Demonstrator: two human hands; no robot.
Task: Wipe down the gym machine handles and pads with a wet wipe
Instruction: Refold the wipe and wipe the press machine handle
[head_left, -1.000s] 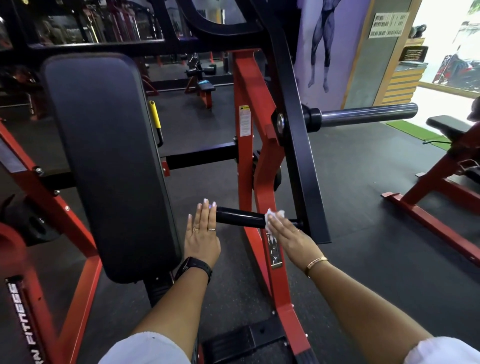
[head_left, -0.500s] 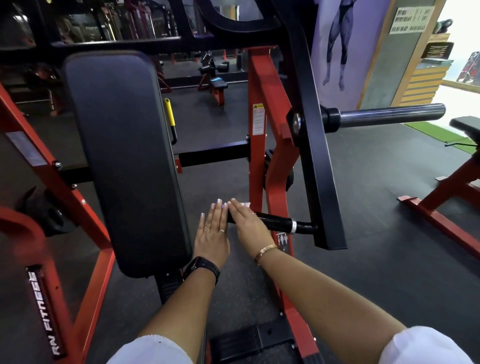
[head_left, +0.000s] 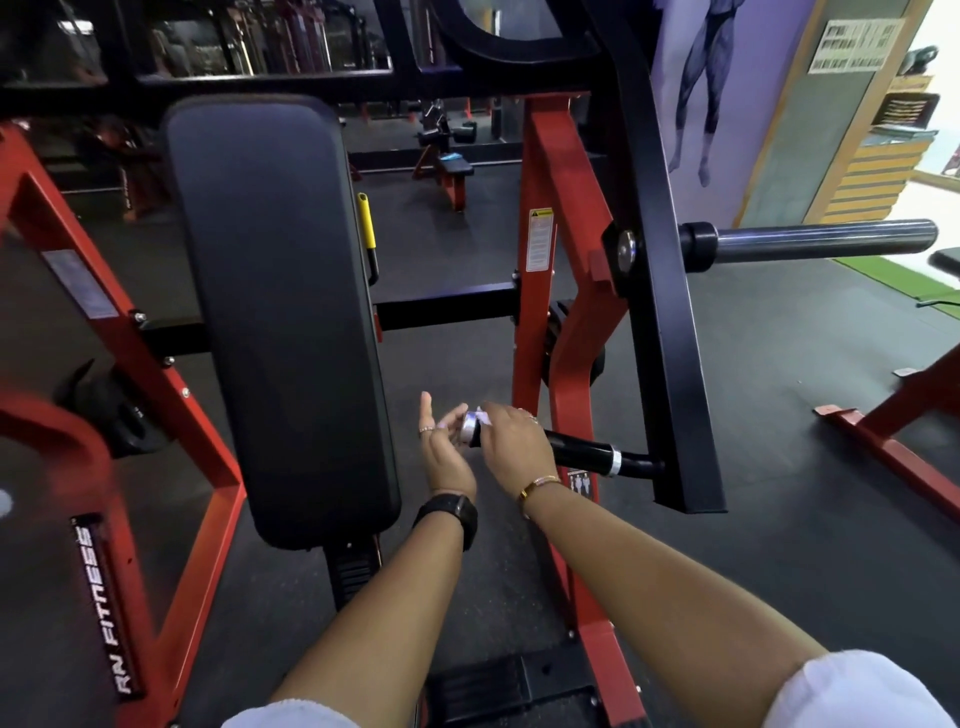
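Observation:
A black handle (head_left: 582, 451) sticks out leftward from the black lever arm (head_left: 670, 332) of a red gym machine. My right hand (head_left: 514, 441) wraps over the handle's free end, with a bit of white wet wipe (head_left: 482, 417) showing under its fingers beside the handle's silver end cap (head_left: 467, 429). My left hand (head_left: 444, 451) hovers just left of that end, palm turned toward it, fingers relaxed and holding nothing. A tall black chest pad (head_left: 280, 312) stands to the left of both hands.
The red frame post (head_left: 545, 291) rises right behind the handle. A steel weight horn (head_left: 821, 244) juts out to the right. Red frame tubes (head_left: 124, 332) flank the pad on the left. Another red machine base (head_left: 893, 457) lies on the dark rubber floor at right.
My right hand slid the wipe leftward along the handle to its free end. My left hand turned from flat, palm down, to palm facing the end cap.

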